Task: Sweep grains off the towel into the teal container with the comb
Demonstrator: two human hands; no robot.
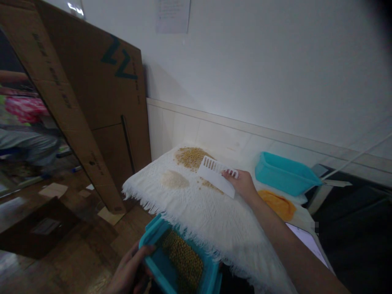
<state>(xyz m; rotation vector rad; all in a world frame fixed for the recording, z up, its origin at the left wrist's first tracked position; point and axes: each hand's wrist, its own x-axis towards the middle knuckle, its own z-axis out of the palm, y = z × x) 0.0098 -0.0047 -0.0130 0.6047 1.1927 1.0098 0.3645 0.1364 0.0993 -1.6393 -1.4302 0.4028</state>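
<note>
My right hand (240, 183) grips a flat white plastic scraper (217, 179) with a row of slots along its far edge. The scraper stands over a white fringed cloth (196, 212), close to a pile of yellow soybeans (192, 157); a few more beans lie just below it. A smaller pale heap of grains (174, 179) sits to the left. Below the cloth's front fringe, my left hand (134, 265) holds the rim of a teal plastic bin (159, 263) with soybeans (183, 253) inside. The fingers under that bin are hidden.
A second teal bin (284, 171) stands at the right by the wall, with an orange cloth (277, 204) before it. A phone or tablet (306, 243) lies near my right forearm. A tall cardboard box (113, 94) rises at the left; another person's arm (14, 76) shows beyond it.
</note>
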